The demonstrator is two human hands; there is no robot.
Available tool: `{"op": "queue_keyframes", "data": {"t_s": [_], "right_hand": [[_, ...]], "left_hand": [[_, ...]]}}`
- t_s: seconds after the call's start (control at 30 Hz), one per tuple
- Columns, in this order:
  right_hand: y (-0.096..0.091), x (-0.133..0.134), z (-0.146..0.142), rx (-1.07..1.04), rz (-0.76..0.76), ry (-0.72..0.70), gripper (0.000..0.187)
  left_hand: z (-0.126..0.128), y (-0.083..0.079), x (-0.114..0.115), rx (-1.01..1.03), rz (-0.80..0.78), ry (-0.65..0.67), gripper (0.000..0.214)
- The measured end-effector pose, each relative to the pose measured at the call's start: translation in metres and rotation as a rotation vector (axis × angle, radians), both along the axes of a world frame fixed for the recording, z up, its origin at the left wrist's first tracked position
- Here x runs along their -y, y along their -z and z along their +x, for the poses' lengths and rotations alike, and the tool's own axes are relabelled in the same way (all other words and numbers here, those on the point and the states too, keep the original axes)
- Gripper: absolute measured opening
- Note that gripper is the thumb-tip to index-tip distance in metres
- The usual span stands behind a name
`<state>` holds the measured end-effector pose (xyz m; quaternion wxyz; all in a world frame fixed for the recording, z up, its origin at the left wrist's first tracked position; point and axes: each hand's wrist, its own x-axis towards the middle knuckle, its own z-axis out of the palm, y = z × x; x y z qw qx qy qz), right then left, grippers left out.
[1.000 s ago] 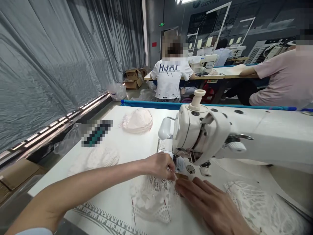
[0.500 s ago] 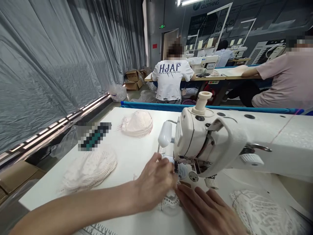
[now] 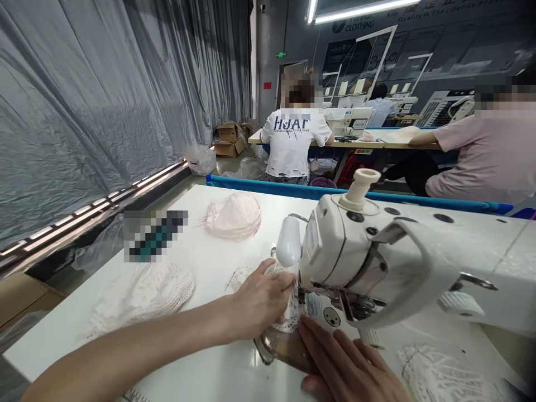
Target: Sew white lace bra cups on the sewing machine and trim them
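Observation:
My left hand [image 3: 259, 298] lies on a white lace piece [image 3: 288, 318] just left of the needle of the white sewing machine [image 3: 377, 257]. Its fingers are bent and press the lace onto the machine bed. My right hand [image 3: 355, 368] rests flat at the bottom, fingers stretched out and pointing toward the needle, touching the lace's near edge. The needle itself is hidden behind the machine head.
A heap of white lace [image 3: 142, 296] lies on the white table [image 3: 218, 251] at left, a pinkish heap [image 3: 233, 216] farther back, more lace [image 3: 439, 374] at bottom right. A blurred-out object [image 3: 153, 234] sits near the left edge. Other people sit at tables behind.
The lace piece has slid back under the machine head, and my left hand has moved with it from pinching its edge to pressing on it. The view has tilted up.

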<state>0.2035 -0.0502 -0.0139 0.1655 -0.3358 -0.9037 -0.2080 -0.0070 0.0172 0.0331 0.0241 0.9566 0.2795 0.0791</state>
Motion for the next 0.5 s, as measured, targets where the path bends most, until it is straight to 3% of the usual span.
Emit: {"op": "queue_keyframes", "data": {"t_s": [0.23, 0.5], "right_hand": [[-0.003, 0.005, -0.001, -0.018, -0.029, -0.002, 0.045], [-0.004, 0.011, 0.003, -0.047, -0.167, 0.034, 0.039]], "left_hand": [[-0.007, 0.004, 0.017, 0.118, 0.059, 0.069, 0.022], [0.000, 0.013, 0.025, 0.214, 0.095, 0.064, 0.016]]}}
